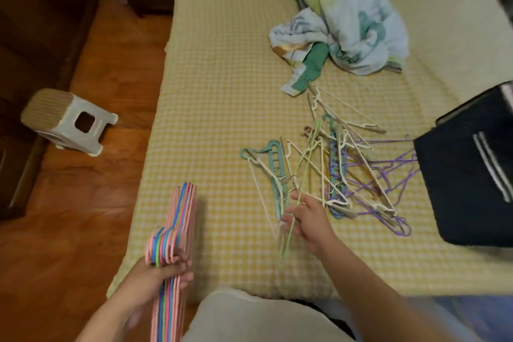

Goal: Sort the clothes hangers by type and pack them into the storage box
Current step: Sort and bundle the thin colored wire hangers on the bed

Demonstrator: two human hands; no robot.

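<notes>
Gripping stack of pink, blue, green hangers (177,233), left hand (155,276) curls round it beside bed edge. Right hand (308,223) pinches thin green hanger (294,219) at near end of tangled hanger pile (341,172) on yellow checked bed (222,92). Dark storage box (469,175) just right of pile.

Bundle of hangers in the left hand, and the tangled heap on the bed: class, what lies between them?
In the head view, only bare yellow checked bedcover lies between the bundle of hangers and the tangled heap.
</notes>
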